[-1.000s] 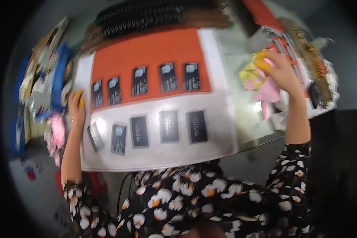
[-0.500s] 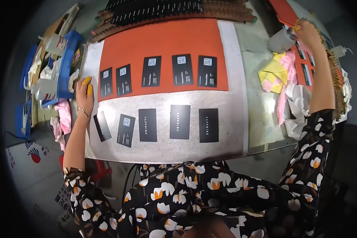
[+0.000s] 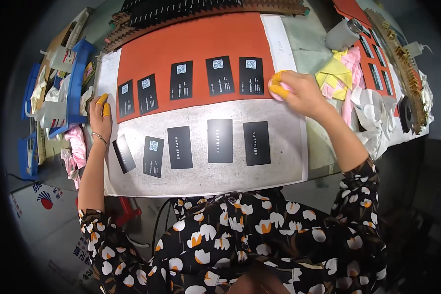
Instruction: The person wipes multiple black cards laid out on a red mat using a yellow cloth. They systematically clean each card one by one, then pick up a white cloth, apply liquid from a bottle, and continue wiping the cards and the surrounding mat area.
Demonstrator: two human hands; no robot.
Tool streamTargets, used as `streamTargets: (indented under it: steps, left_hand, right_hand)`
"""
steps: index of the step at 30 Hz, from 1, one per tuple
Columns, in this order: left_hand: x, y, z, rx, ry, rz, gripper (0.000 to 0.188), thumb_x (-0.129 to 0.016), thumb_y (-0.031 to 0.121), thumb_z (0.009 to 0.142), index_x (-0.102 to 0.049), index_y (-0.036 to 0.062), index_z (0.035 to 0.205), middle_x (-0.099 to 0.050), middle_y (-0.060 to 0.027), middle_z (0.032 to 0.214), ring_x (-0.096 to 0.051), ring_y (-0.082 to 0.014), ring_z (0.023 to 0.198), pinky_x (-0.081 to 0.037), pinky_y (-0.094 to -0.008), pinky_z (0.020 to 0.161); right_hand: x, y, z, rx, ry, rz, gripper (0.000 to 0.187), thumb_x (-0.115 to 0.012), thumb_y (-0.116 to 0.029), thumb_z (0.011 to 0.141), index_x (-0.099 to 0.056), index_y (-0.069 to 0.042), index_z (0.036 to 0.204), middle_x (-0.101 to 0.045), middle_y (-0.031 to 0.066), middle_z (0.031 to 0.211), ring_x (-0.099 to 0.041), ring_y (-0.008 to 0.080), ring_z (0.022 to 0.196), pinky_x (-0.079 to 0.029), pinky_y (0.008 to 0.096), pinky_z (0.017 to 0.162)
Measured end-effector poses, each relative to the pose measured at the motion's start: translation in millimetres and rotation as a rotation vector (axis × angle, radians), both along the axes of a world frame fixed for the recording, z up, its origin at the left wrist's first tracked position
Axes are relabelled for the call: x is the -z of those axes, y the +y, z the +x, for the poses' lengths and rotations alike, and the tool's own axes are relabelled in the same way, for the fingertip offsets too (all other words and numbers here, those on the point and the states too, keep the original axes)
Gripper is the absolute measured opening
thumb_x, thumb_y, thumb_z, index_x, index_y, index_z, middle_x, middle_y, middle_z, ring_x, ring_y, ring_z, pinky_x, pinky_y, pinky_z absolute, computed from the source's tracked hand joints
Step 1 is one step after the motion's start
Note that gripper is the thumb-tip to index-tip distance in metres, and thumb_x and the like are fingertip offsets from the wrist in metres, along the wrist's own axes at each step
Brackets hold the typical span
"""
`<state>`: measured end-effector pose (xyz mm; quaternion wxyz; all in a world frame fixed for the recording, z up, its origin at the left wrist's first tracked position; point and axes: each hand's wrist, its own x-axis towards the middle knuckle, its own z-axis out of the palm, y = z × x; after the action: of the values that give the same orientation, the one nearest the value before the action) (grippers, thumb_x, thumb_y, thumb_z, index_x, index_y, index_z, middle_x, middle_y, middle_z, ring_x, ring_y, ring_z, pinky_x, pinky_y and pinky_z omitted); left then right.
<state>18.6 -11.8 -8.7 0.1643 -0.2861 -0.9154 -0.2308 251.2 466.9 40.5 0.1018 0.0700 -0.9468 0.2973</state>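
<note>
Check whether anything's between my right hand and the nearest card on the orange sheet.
Only the pink wad pinched in your right hand, on the side facing the card. Past it, just a narrow strip of bare orange sheet shows; nothing else visible stands in the way.

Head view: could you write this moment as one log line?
left hand: at white board, left edge | right hand: gripping pink wad by orange sheet | black cards: five on sheet, five on board

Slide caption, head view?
Right hand grips pink wad beside black cards on orange mat; left hand at edge of pale board.
</note>
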Motion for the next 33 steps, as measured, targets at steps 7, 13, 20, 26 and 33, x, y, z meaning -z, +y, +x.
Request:
streamTargets:
  steps: [7,13,20,26,33]
  left_hand:
    - [-2,3,4,-0.009,0.009,-0.007,0.025,-0.049,0.003,0.084,-0.056,0.0008,0.108,-0.051,-0.0148,0.107,-0.051,-0.0299,0.097,-0.041,-0.0329,0.085]
    - [-8,-1,8,-0.022,0.050,-0.054,0.024,-0.050,0.005,0.084,-0.057,0.0011,0.107,-0.051,-0.0143,0.106,-0.051,-0.0288,0.097,-0.041,-0.0321,0.084]
    - [-6,4,7,-0.017,0.056,-0.043,0.025,-0.050,0.005,0.083,-0.057,0.0002,0.106,-0.051,-0.0152,0.106,-0.051,-0.0310,0.097,-0.041,-0.0339,0.085]
    - [-7,4,10,-0.060,-0.006,-0.014,0.025,-0.050,0.003,0.082,-0.056,-0.0009,0.106,-0.051,-0.0155,0.107,-0.050,-0.0320,0.098,-0.041,-0.0347,0.085]
    - [-8,5,11,-0.045,-0.007,0.023,0.024,-0.052,0.003,0.081,-0.057,-0.0012,0.104,-0.051,-0.0163,0.106,-0.051,-0.0327,0.097,-0.041,-0.0354,0.084]
  right_hand:
    - [14,-18,-37,0.016,-0.008,0.275,0.012,-0.053,-0.015,0.079,-0.056,-0.003,0.082,-0.061,0.0145,0.077,-0.058,0.0346,0.068,-0.045,0.0444,0.059]
    - [19,-37,-45,-0.092,0.038,0.242,0.011,-0.055,-0.015,0.080,-0.056,-0.004,0.080,-0.060,0.0141,0.075,-0.058,0.0342,0.066,-0.044,0.0440,0.057]
    - [-4,-37,-17,-0.155,0.001,0.115,0.011,-0.057,-0.014,0.078,-0.053,-0.004,0.081,-0.057,0.0121,0.072,-0.056,0.0313,0.062,-0.044,0.0401,0.055]
    - [9,-63,-63,-0.221,0.007,0.235,0.011,-0.054,-0.011,0.078,-0.055,-0.003,0.085,-0.059,0.0155,0.074,-0.058,0.0332,0.067,-0.045,0.0429,0.058]
    - [11,-89,-83,-0.242,-0.003,0.249,0.011,-0.053,-0.012,0.079,-0.055,-0.001,0.080,-0.060,0.0174,0.074,-0.058,0.0346,0.063,-0.045,0.0452,0.055]
